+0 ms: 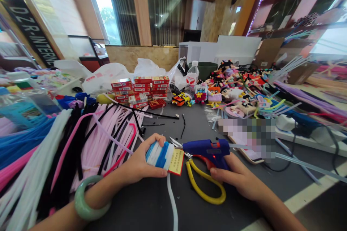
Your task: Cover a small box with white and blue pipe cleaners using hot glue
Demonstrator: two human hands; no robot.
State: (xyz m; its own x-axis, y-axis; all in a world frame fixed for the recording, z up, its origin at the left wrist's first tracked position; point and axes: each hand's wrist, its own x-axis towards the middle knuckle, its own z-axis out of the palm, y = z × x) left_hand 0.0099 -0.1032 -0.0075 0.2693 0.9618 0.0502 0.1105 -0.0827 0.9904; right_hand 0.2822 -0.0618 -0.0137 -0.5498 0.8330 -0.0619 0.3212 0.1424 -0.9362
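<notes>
While your hands work at the near edge of the counter, heaps of fuzzy craft wires in pink, white, black and blue crowd your left side. Yellow-handled scissors lie between your hands, partly under the glue gun. Farther back stand a stack of closed red boxes, a capped plastic bottle and a green tub whose contents are hidden. Small plush figures spread to the right. Your left hand, a green bangle on its wrist, curls around a small box wound in blue and white wire. Your right hand grips the blue glue gun, its nozzle pointing at that box, close beside it.
</notes>
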